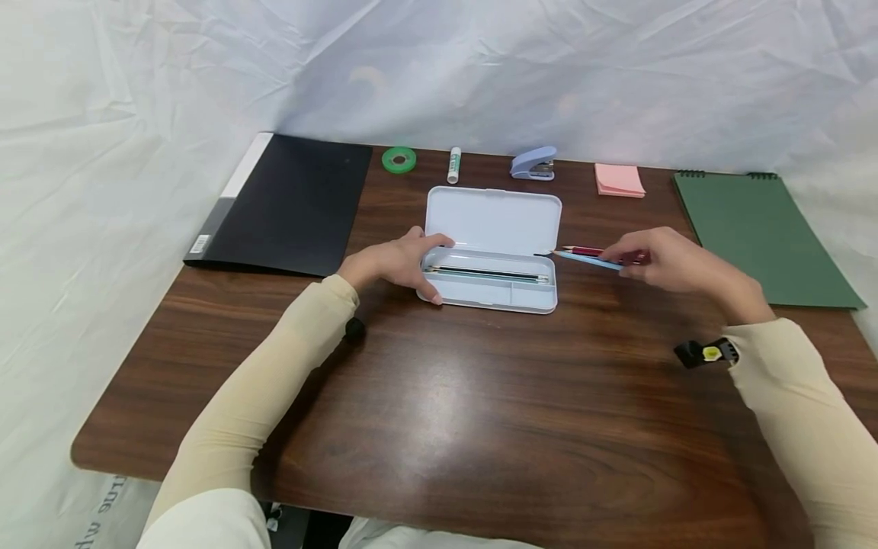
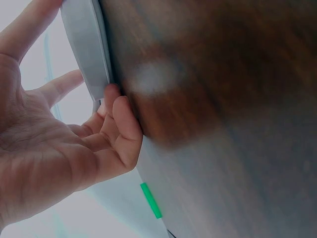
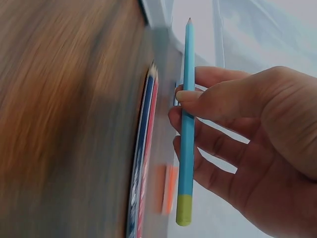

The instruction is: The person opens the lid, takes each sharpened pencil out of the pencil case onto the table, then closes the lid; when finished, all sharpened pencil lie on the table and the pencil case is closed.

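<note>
A white pencil case [image 1: 494, 217] lies with its lid folded back, several slim pencils [image 1: 488, 273] in its long compartment. My left hand [image 1: 401, 263] holds the case's left end, thumb at the near edge and index finger near the hinge; in the left wrist view other fingers [image 2: 126, 124] curl against its side. To the right of the case, my right hand [image 1: 661, 259] pinches a light blue pencil [image 3: 187, 134] with a yellow-green end between thumb and fingers. Beside it, a red pencil [image 3: 149, 124] and a dark blue pencil [image 3: 141, 134] lie on the table.
Along the back are green tape [image 1: 398, 160], a glue stick [image 1: 454, 165], a lavender stapler [image 1: 533, 164] and pink sticky notes [image 1: 619, 181]. A black folder [image 1: 295, 202] lies left, a green spiral notebook [image 1: 764, 236] right, on the brown table [image 1: 439, 427].
</note>
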{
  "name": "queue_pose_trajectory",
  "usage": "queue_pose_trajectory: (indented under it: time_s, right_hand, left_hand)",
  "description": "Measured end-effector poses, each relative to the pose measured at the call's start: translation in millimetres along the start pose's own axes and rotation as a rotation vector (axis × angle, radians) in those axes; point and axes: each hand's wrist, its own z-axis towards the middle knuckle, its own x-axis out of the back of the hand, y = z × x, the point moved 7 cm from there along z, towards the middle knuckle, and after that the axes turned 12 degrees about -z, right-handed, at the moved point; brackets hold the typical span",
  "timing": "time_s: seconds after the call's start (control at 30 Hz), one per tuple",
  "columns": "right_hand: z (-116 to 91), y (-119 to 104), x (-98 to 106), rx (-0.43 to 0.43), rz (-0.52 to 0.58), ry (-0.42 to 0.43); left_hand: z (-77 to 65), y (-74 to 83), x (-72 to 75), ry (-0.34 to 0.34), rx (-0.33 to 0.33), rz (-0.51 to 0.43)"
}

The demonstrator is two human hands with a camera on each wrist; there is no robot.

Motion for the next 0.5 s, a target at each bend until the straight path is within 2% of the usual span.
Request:
queue_pose_trajectory:
  time_s: [0.2,0.5]
  right_hand:
    - [-8.9,23.9,-10.2,-0.073,0.007,-0.028]
    - [-7.3,35.5,-22.6,-0.08,-0.026,-0.022]
  left_hand:
    - [0.1,-1.1,0.5,-0.001,0.0,-0.006]
    - [1.5,-1.4,0.6,0.006,-0.004,-0.002]
